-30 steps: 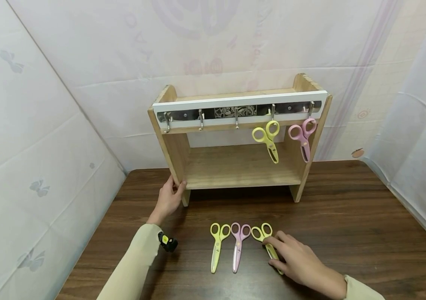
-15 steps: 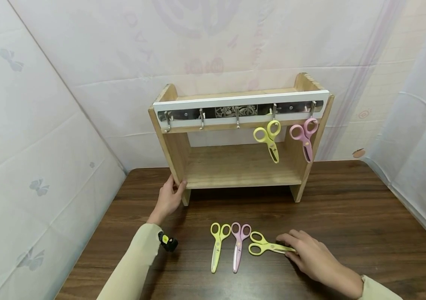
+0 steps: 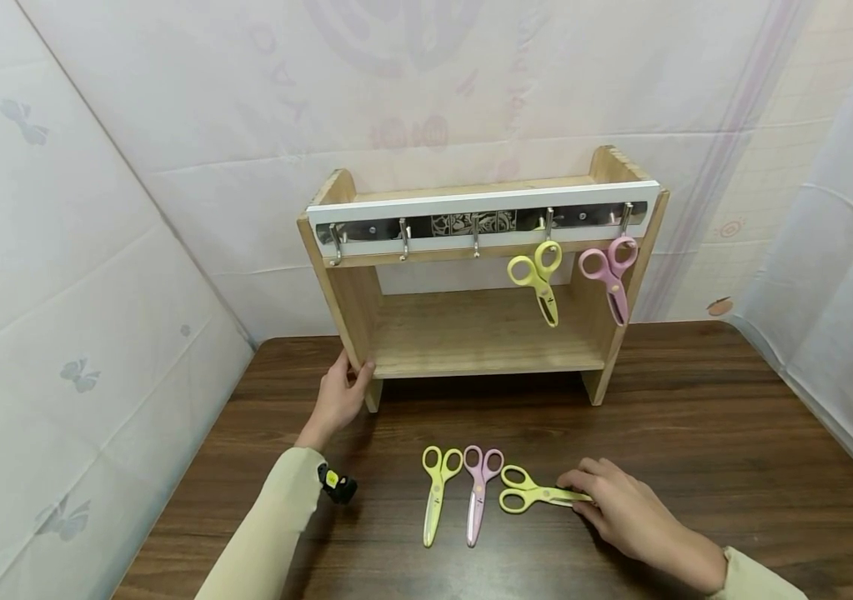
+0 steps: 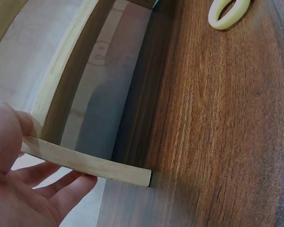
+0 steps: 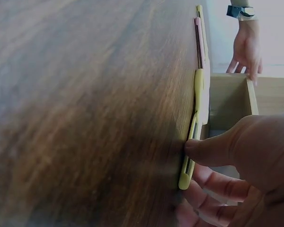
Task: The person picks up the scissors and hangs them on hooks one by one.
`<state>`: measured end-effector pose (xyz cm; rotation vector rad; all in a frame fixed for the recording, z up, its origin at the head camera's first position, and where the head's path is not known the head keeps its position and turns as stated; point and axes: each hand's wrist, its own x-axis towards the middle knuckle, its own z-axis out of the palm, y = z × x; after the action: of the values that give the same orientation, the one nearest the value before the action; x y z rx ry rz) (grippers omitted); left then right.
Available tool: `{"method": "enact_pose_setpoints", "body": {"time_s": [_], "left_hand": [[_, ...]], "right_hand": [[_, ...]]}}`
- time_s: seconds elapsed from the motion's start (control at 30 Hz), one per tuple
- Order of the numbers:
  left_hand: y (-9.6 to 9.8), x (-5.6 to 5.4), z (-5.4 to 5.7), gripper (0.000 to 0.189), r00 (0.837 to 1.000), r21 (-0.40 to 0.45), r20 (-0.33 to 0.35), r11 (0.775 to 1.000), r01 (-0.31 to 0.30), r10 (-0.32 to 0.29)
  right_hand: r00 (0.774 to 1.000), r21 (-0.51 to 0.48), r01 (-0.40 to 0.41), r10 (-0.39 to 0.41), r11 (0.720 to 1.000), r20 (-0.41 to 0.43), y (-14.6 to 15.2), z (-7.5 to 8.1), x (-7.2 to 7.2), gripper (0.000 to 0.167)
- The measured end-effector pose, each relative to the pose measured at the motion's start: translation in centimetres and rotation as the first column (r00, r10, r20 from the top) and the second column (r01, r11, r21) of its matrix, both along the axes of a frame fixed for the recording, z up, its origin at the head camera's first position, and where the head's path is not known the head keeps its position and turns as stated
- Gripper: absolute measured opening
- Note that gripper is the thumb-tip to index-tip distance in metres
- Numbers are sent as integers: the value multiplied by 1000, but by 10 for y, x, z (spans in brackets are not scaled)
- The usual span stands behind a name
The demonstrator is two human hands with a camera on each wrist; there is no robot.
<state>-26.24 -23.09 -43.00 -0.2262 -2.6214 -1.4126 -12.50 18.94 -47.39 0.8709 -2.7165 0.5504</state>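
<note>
My left hand (image 3: 339, 397) grips the lower left side panel of a small wooden shelf (image 3: 486, 333), thumb in front and fingers behind, as the left wrist view shows. With thumb and fingers, my right hand (image 3: 624, 508) pinches the blade end of a pair of yellow scissors (image 3: 527, 493) lying sideways, handles to the left. In the right wrist view its thumb (image 5: 213, 149) presses on the blade, close over the table. Left of these lie pink scissors (image 3: 475, 492) and another yellow pair (image 3: 435, 492), handles toward the shelf.
A white rail (image 3: 471, 200) with several metal hooks fronts the shelf top. Yellow scissors (image 3: 542, 279) and pink scissors (image 3: 609, 275) hang from its two rightmost hooks. The dark wooden table (image 3: 734, 450) meets patterned cloth (image 3: 193, 142) at the back and left.
The right hand has moved right and turned the yellow scissors from slanting to nearly sideways, their handles now pointing left. The left hand has stayed on the shelf.
</note>
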Motion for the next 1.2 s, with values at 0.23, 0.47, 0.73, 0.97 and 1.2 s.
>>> {"method": "enact_pose_setpoints", "body": {"time_s": [0.23, 0.47, 0.73, 0.97, 1.2], "left_hand": [[1, 1, 1, 50, 1000, 0, 6, 1000, -5, 5], [1, 1, 1, 53, 1000, 12, 3, 1000, 6, -6], [2, 1, 0, 52, 1000, 12, 2, 1000, 3, -3], [2, 0, 0, 52, 1000, 8, -4, 1000, 10, -10], [2, 1, 1, 47, 1000, -6, -3, 1000, -9, 9]], "right_hand": [[1000, -46, -21, 21, 999, 2, -1, 0, -5, 30], [1000, -59, -20, 22, 998, 20, 0, -1, -7, 27], [1000, -49, -9, 9, 999, 18, 0, -2, -6, 27], [998, -6, 6, -7, 1000, -68, 4, 7, -8, 29], [969, 8, -13, 15, 1000, -246, 4, 51, -28, 34]]}}
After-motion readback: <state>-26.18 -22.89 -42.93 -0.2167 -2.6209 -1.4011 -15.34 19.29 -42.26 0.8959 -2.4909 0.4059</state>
